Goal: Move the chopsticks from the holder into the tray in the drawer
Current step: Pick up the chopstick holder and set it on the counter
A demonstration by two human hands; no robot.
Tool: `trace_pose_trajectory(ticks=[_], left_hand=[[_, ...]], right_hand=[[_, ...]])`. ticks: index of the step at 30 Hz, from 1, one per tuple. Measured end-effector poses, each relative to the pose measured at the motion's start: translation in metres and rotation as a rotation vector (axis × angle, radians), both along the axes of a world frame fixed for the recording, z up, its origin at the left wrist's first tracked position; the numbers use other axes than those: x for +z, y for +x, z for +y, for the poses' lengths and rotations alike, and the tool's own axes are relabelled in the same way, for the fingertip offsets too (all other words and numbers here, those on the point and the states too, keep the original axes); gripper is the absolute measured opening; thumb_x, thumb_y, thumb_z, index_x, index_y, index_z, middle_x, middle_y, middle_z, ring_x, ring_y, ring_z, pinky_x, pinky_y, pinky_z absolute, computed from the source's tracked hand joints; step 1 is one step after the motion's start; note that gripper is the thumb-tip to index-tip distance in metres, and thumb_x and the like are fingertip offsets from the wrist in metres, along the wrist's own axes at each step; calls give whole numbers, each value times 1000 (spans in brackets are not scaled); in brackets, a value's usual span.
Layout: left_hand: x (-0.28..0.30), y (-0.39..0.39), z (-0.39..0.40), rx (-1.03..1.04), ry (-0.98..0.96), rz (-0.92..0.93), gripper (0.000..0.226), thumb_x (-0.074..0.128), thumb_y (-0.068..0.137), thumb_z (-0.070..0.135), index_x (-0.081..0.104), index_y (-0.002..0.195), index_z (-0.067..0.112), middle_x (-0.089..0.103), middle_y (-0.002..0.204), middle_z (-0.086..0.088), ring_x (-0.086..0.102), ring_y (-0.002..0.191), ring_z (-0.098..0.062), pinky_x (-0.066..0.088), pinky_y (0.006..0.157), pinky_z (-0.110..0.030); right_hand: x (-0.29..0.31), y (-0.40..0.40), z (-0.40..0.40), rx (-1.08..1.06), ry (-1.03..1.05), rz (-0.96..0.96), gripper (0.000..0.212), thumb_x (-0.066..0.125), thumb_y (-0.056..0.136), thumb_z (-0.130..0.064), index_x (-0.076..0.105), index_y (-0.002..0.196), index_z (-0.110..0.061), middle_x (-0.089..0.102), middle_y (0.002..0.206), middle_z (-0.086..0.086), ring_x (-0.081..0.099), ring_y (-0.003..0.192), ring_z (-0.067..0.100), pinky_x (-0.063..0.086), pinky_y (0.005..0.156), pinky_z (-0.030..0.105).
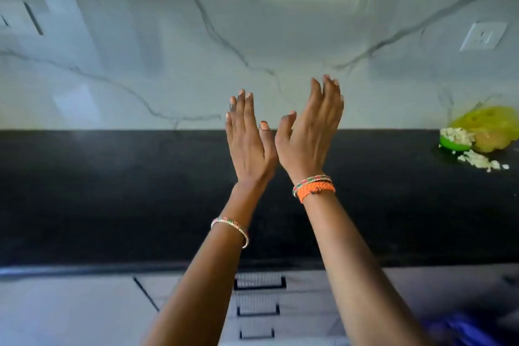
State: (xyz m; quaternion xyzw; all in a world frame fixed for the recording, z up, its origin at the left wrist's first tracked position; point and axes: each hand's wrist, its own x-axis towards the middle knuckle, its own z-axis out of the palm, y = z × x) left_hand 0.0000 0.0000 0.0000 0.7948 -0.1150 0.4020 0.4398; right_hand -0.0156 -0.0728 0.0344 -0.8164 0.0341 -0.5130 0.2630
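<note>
My left hand [247, 140] and my right hand [310, 132] are raised side by side above the black countertop [112, 191], fingers stretched upward and apart, palms turned toward each other, holding nothing. The heels of the hands nearly touch. Below the counter edge, a stack of white drawers [258, 300] with dark handles is shut. No chopsticks, holder or tray show in this view.
A white marble backsplash [168, 64] rises behind the counter, with a wall outlet [483, 36] at the right. At the far right of the counter sits a green bowl [453, 143] of white chopped bits, some spilled beside it, next to a yellow-green object [488, 126].
</note>
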Motion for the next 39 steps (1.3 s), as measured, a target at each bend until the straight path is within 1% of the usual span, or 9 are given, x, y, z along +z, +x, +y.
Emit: trace_pose_trajectory(ticks=[5, 10, 13, 17, 20, 26, 30, 35, 39], left_hand=[[-61, -4, 8, -134, 40, 220, 55, 18, 93, 34, 30, 141, 10, 37, 149, -8, 18, 144, -18, 23, 115, -34], [-87, 33, 3, -308, 107, 323, 45, 24, 95, 28, 45, 131, 13, 63, 123, -2, 22, 143, -15, 29, 106, -26], [-91, 54, -8, -518, 168, 354, 38, 31, 95, 22, 50, 128, 13, 64, 121, -1, 28, 141, -14, 29, 107, -22], [-98, 74, -20, -744, 178, 397, 39, 33, 92, 22, 53, 124, 15, 63, 123, -1, 47, 128, -18, 42, 105, -39], [-104, 62, -45, -856, 146, 361, 41, 32, 88, 24, 59, 117, 15, 65, 118, -2, 57, 114, -16, 47, 97, -36], [-111, -47, -96, -1330, 249, 314, 35, 38, 91, 18, 59, 118, 14, 65, 117, -4, 59, 107, -13, 50, 91, -27], [-138, -147, -96, -1656, 412, 331, 47, 28, 89, 26, 54, 124, 9, 62, 125, -8, 57, 114, -19, 40, 95, -21], [-172, -296, -63, -1986, 772, 490, 47, 34, 95, 17, 30, 141, 8, 39, 145, -15, 39, 132, -28, 34, 109, -36], [-195, -406, -28, -2242, 1035, 444, 48, 34, 97, 16, 24, 143, 11, 30, 151, -10, 31, 139, -21, 26, 112, -27]], right_hand=[[-68, -11, -5, -73, -27, 295, 56, 50, 79, -15, 42, 133, -4, 34, 148, 18, 25, 141, 33, 15, 118, 49], [-100, -2, -23, -277, -39, 536, 55, 58, 78, -17, 44, 130, -6, 37, 145, 19, 31, 137, 34, 25, 112, 54], [-104, 9, -30, -396, -10, 597, 55, 58, 79, -17, 43, 131, -6, 37, 144, 19, 33, 136, 33, 26, 112, 52], [-118, 10, -33, -554, 28, 649, 55, 57, 78, -17, 45, 130, -6, 39, 141, 18, 36, 133, 32, 29, 111, 51], [-130, -13, -33, -627, 136, 652, 52, 56, 80, -15, 45, 131, -8, 40, 142, 15, 36, 133, 30, 27, 113, 49], [-139, -130, -32, -941, 286, 534, 44, 54, 85, -15, 50, 128, -4, 48, 136, 17, 42, 129, 29, 32, 111, 50], [-162, -241, -10, -1143, 367, 550, 46, 50, 81, -14, 53, 124, -1, 53, 131, 20, 47, 124, 33, 37, 107, 49], [-202, -383, 54, -1409, 579, 546, 42, 46, 84, -15, 54, 123, 1, 56, 127, 20, 51, 119, 35, 37, 105, 44], [-227, -493, 108, -1660, 756, 522, 41, 49, 86, -9, 51, 125, 0, 52, 131, 19, 47, 123, 34, 36, 108, 43]])
